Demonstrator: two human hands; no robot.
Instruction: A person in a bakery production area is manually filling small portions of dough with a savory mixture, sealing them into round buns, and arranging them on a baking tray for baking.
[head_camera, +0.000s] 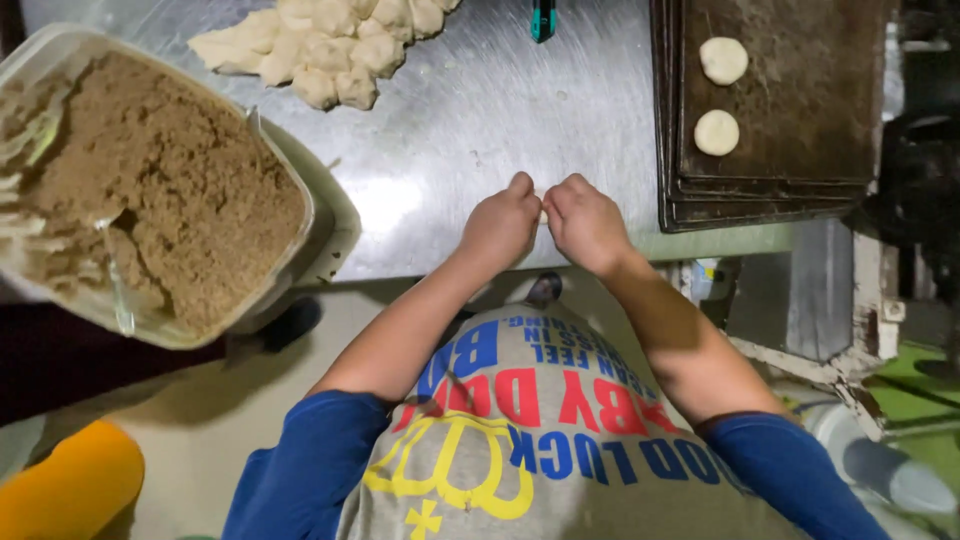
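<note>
both hands meet at the near edge of the steel table (470, 120), the left hand (503, 226) and right hand (583, 222) curled shut around one small dough piece (543, 210), only a sliver showing between the fingers. two round flattened dough discs (723, 60) lie on the dark stacked baking trays (800, 150) to the right. one heap of cut dough lumps (330, 45) sits far left. one clear tub of brown crumbly filling (160, 190) stands at the left, a clear spoon (112, 280) stuck in it.
</note>
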